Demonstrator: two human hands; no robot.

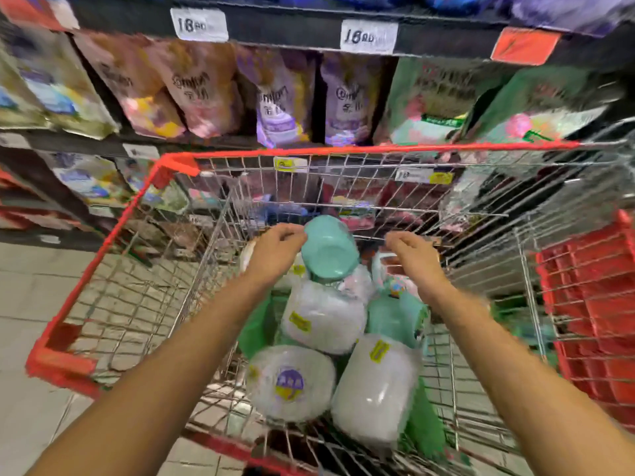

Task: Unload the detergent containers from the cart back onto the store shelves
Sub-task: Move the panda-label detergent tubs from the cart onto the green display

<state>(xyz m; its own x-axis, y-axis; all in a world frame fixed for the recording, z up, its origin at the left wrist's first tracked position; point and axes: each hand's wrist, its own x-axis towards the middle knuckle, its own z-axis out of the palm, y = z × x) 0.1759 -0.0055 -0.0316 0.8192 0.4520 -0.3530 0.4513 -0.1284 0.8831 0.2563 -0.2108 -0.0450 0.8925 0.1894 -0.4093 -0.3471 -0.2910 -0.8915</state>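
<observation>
**Shopper's hands reach into cart loaded with detergent containers**

Two bare forearms stretch over the near edge of a red-rimmed wire cart. Nearest the camera, two white containers lie on their sides in the bottom of the cart, side by side, each with a sticker. A third white container rests on top of them, just beside a pale green jug. Above that pile a teal container is tilted, its flat end turned toward the camera. The left hand grasps it, fingers curled on its upper left edge. The right hand hangs just to the right, apart from the teal container, with fingers curled downward over the pile; motion blur hides whether it holds anything. A red plastic crate stands at the cart's right side. Beyond the cart's far wall, the store shelves carry upright refill pouches in brown, purple and green, with white price tags on the shelf edge above them. Pale floor tiles show at left.
</observation>
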